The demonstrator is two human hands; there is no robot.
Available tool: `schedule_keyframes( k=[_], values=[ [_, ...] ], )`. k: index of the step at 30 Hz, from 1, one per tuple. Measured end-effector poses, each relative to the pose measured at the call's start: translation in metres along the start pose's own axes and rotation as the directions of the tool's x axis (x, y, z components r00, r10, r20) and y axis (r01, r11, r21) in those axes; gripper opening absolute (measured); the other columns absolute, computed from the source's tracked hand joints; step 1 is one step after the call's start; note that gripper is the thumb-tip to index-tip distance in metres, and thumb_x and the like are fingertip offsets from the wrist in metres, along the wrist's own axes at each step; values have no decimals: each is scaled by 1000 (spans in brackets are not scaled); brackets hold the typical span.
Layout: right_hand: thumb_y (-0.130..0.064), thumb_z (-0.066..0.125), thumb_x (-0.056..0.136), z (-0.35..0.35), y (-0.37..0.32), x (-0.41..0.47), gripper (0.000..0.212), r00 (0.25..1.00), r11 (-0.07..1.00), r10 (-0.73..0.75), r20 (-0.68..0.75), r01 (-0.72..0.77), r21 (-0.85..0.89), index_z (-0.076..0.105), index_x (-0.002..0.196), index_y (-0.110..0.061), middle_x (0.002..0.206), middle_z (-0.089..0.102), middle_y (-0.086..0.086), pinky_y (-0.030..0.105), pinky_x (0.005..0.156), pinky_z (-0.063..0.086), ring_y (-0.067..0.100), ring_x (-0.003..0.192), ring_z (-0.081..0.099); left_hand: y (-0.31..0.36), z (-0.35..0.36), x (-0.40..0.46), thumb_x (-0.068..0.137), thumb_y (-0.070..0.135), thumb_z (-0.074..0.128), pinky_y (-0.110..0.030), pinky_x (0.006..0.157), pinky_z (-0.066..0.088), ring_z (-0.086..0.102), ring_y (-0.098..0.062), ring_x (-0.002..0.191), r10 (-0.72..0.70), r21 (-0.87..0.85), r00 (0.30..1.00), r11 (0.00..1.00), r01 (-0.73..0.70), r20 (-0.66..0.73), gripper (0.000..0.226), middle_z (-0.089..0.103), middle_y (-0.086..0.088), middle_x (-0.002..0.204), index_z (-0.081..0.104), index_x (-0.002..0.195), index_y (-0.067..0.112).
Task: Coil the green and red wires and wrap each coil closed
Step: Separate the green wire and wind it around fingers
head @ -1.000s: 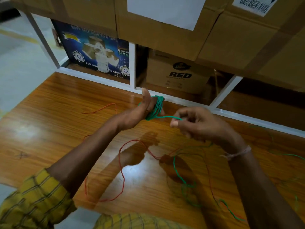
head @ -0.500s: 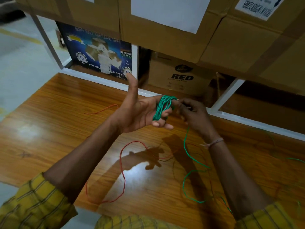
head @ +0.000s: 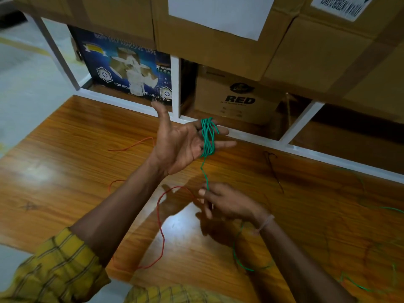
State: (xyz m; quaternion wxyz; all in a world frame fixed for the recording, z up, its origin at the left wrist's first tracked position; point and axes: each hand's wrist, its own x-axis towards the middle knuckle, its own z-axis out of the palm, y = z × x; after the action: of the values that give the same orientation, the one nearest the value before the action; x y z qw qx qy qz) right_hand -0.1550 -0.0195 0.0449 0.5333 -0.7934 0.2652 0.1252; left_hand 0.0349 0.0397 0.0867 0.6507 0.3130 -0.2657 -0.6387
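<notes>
My left hand (head: 178, 142) is raised palm up over the wooden table (head: 65, 162), fingers straight and thumb spread. Several loops of the green wire (head: 207, 136) are wound around those fingers as a coil. A single green strand runs down from the coil to my right hand (head: 227, 203), which pinches it below the left hand. The rest of the green wire trails loose over the table to the right and toward the front edge. The red wire (head: 160, 226) lies slack on the table beneath my left forearm, partly hidden by it.
Cardboard boxes (head: 238, 99) and a blue tape carton (head: 129, 71) sit behind a white metal frame (head: 176, 84) along the table's far edge. A thin dark wire piece (head: 272, 169) lies on the table at right. Grey floor shows at the left.
My right hand has dropped from beside the coil to below it, drawing a green strand down. My left hand has opened out flat, with its fingers straightened.
</notes>
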Motion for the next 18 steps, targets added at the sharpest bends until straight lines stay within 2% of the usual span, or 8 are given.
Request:
schedule_keyframes(
  k=[1, 3, 5, 7, 9, 12, 16, 18],
  values=[
    [-27, 44, 113, 1, -3, -6, 32, 999, 991, -35, 17, 37, -131, 64, 112, -2, 73, 74, 12, 15, 48, 40, 25, 56, 62, -1, -1, 1, 64, 105, 4, -59, 130, 27, 51, -60, 140, 2, 46, 1000, 999, -1, -27, 150, 54, -33, 149, 27, 163, -5],
    [-22, 48, 111, -2, -12, -21, 22, 993, 960, -118, 22, 120, -254, 66, 115, -9, 73, 73, 8, 12, 58, 41, 10, 59, 63, -4, -6, 1, 66, 101, -3, -58, 131, 24, 57, -53, 138, 3, 193, 994, 981, 17, -106, 144, 58, -31, 149, 33, 161, -1],
    [-20, 53, 109, -15, -25, -37, 15, 980, 949, -200, 0, 193, -250, 68, 112, -17, 69, 69, -1, 23, 61, 48, 6, 58, 62, -8, -10, -2, 61, 104, 0, -56, 130, 26, 62, -45, 136, -18, 360, 990, 930, 67, -138, 145, 62, -27, 147, 34, 161, 4],
    [-21, 59, 108, -37, -36, -50, 14, 968, 949, -248, -35, 235, -208, 71, 101, -21, 67, 65, -11, 36, 60, 50, 7, 60, 60, -13, -13, -7, 51, 114, 18, -53, 127, 32, 65, -39, 133, -87, 509, 990, 850, 134, -115, 153, 64, -22, 145, 34, 162, 10],
    [-26, 62, 106, -63, -43, -58, 15, 955, 947, -283, -87, 264, -181, 72, 96, -23, 68, 63, -16, 36, 58, 45, 5, 62, 56, -21, -15, -15, 52, 115, 27, -53, 121, 41, 68, -42, 125, -176, 590, 982, 787, 180, -66, 148, 64, -21, 144, 37, 161, 15],
    [-38, 63, 103, -93, -43, -59, 16, 919, 939, -319, -230, 273, -211, 72, 94, -29, 80, 65, -5, 42, 65, 48, 19, 73, 60, -32, -14, -35, 64, 109, 20, -54, 101, 50, 65, -44, 99, -257, 563, 966, 800, 209, 7, 132, 59, -25, 142, 40, 160, 21],
    [-28, 70, 101, -100, -23, -35, 12, 873, 944, -323, -365, 273, -184, 75, 96, -18, 86, 69, -6, 18, 72, 47, 2, 80, 60, -43, -6, -58, 64, 109, 19, -35, 75, 52, 53, -26, 79, -305, 472, 947, 852, 224, 101, 137, 57, -30, 141, 40, 158, 10],
    [-24, 73, 99, -93, -8, -17, 9, 870, 947, -318, -377, 272, -171, 76, 95, -16, 88, 72, -2, 23, 74, 49, 8, 83, 65, -47, -1, -66, 65, 108, 11, -33, 67, 45, 45, -22, 72, -303, 392, 941, 892, 225, 150, 141, 55, -33, 142, 37, 159, 7]
  ],
)
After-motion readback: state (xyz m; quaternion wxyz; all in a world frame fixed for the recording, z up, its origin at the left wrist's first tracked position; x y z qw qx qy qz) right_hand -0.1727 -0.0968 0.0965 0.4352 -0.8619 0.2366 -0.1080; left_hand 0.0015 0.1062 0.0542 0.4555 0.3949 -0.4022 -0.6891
